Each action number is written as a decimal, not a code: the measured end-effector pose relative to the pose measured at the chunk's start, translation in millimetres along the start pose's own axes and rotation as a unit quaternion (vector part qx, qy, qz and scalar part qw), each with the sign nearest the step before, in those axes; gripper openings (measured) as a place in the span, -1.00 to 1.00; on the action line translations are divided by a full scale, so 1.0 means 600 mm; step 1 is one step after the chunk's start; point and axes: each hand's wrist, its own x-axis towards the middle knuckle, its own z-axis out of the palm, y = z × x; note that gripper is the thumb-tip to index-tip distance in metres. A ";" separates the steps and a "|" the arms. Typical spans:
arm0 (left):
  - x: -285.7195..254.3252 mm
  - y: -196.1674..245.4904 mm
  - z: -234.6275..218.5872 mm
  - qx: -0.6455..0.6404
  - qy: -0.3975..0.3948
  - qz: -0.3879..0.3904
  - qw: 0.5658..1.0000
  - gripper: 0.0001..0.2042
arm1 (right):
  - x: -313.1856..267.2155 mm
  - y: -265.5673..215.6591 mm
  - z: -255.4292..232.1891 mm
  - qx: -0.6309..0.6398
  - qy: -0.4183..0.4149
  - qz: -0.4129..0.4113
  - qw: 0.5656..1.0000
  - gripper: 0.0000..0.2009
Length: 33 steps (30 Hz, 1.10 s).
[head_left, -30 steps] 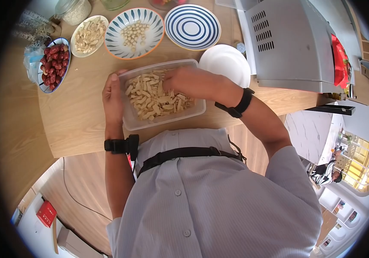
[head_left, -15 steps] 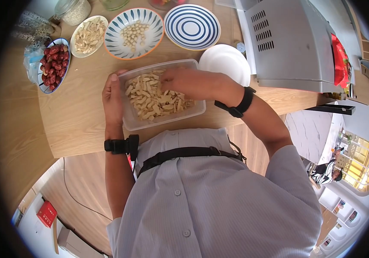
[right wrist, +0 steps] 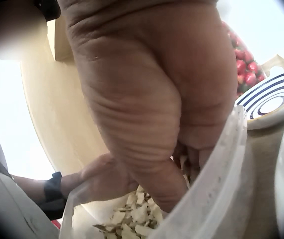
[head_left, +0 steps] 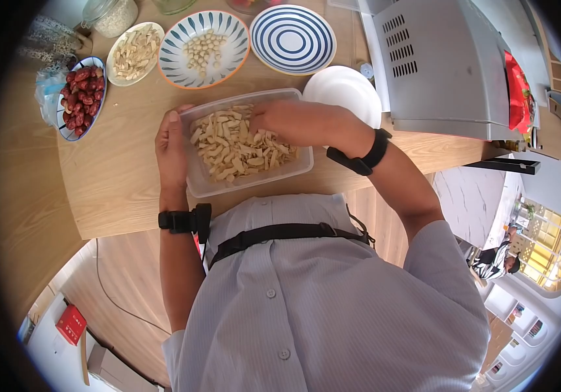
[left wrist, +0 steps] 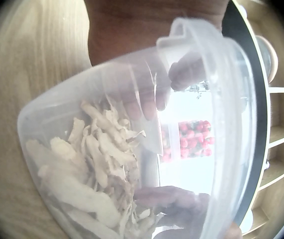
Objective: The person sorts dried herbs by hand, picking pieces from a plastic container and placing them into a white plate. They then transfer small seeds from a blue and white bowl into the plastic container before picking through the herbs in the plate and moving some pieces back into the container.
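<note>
A translucent plastic container (head_left: 249, 181) of pale dried strips (head_left: 228, 147) stands on the wooden table in front of the person. My left hand (head_left: 172, 147) grips its left side, with fingers round the far corner; through the clear wall in the left wrist view, those fingers (left wrist: 147, 102) show. My right hand (head_left: 303, 124) reaches over the right end, its curled fingers down among the strips. In the right wrist view, pale bits show between the right thumb and fingers (right wrist: 191, 159), while the fingertips are hidden behind the container wall.
Behind the container are a plate of round pale seeds (head_left: 229, 65), a small dish of pale slices (head_left: 153, 73), red dates (head_left: 84, 98), a blue-ringed plate (head_left: 323, 39) and a white plate (head_left: 352, 91). A large grey appliance (head_left: 437, 65) stands at the right. Strawberries (right wrist: 249, 74) lie farther back.
My right hand has shifted slightly to the right within the container, and more strips show below it near the right end. My left hand stays on the container's side.
</note>
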 end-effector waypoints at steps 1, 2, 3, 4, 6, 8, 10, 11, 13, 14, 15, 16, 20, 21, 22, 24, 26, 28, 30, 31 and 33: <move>0.001 -0.002 -0.001 0.001 -0.001 0.003 1.000 -0.59 | 0.001 0.004 -0.003 0.002 -0.013 0.002 1.000 -0.57; 0.001 -0.003 -0.001 0.001 -0.002 0.006 1.000 -0.59 | 0.004 0.007 -0.006 0.003 -0.026 0.003 1.000 -0.55; 0.000 -0.004 -0.001 -0.003 -0.001 0.003 1.000 -0.58 | 0.006 0.011 -0.009 0.005 -0.039 0.004 0.999 -0.54; 0.000 -0.002 0.000 -0.007 0.000 0.000 1.000 -0.58 | 0.007 0.016 -0.011 -0.002 -0.039 -0.010 0.999 -0.52; -0.001 0.000 0.001 -0.011 0.001 -0.003 1.000 -0.58 | 0.008 0.023 -0.015 -0.016 -0.039 -0.039 0.998 -0.48; -0.002 0.002 0.002 -0.010 0.001 -0.005 1.000 -0.57 | 0.011 0.015 -0.022 -0.006 -0.057 -0.013 0.998 -0.45; -0.001 0.001 0.001 -0.011 0.000 -0.008 1.000 -0.57 | 0.011 0.013 -0.021 -0.009 -0.058 -0.005 0.998 -0.45; -0.001 0.001 0.001 -0.011 -0.001 -0.009 1.000 -0.57 | 0.010 0.016 -0.016 -0.016 -0.051 -0.009 0.999 -0.46; -0.002 0.003 0.002 -0.011 -0.003 -0.004 1.000 -0.57 | 0.009 0.014 -0.014 -0.022 -0.049 -0.012 0.998 -0.46; -0.002 0.004 0.003 -0.011 -0.005 -0.002 1.000 -0.57 | 0.008 0.009 -0.018 -0.020 -0.053 -0.010 0.998 -0.46; -0.002 0.004 0.003 -0.010 -0.006 -0.001 1.000 -0.57 | 0.008 0.004 -0.020 -0.019 -0.057 -0.008 0.998 -0.45; -0.001 0.003 0.003 -0.009 -0.006 0.000 1.000 -0.57 | 0.008 -0.001 -0.019 -0.039 -0.051 -0.003 0.998 -0.47; -0.003 0.006 0.004 -0.016 -0.009 -0.003 1.000 -0.57 | 0.015 -0.022 0.003 -0.128 -0.022 -0.004 0.991 -0.57; -0.003 0.005 0.004 -0.019 -0.007 -0.005 1.000 -0.57 | 0.015 -0.025 0.009 -0.152 -0.013 -0.009 0.988 -0.61; -0.004 0.005 0.004 -0.021 -0.004 -0.008 1.000 -0.57 | 0.013 -0.030 0.011 -0.158 -0.005 -0.006 0.987 -0.65; -0.004 0.004 0.004 -0.014 0.000 -0.008 1.000 -0.57 | 0.010 -0.039 0.011 -0.168 0.010 -0.001 0.986 -0.74; -0.004 0.005 0.003 0.004 0.002 -0.004 1.000 -0.56 | 0.009 -0.024 0.017 -0.127 0.035 -0.027 0.991 -0.78; -0.002 0.002 0.001 0.004 -0.001 -0.004 1.000 -0.56 | 0.008 -0.018 0.013 -0.088 0.036 -0.018 0.995 -0.81; -0.002 0.001 0.002 0.004 -0.002 -0.004 1.000 -0.56 | 0.008 -0.024 -0.003 -0.053 0.011 0.021 0.998 -0.82; -0.002 0.002 0.002 0.003 -0.001 -0.004 1.000 -0.56 | 0.009 -0.022 -0.006 -0.044 0.017 0.025 0.999 -0.82; -0.002 0.005 0.003 0.003 0.000 -0.004 1.000 -0.56 | 0.011 -0.017 -0.011 -0.025 0.026 0.032 0.999 -0.81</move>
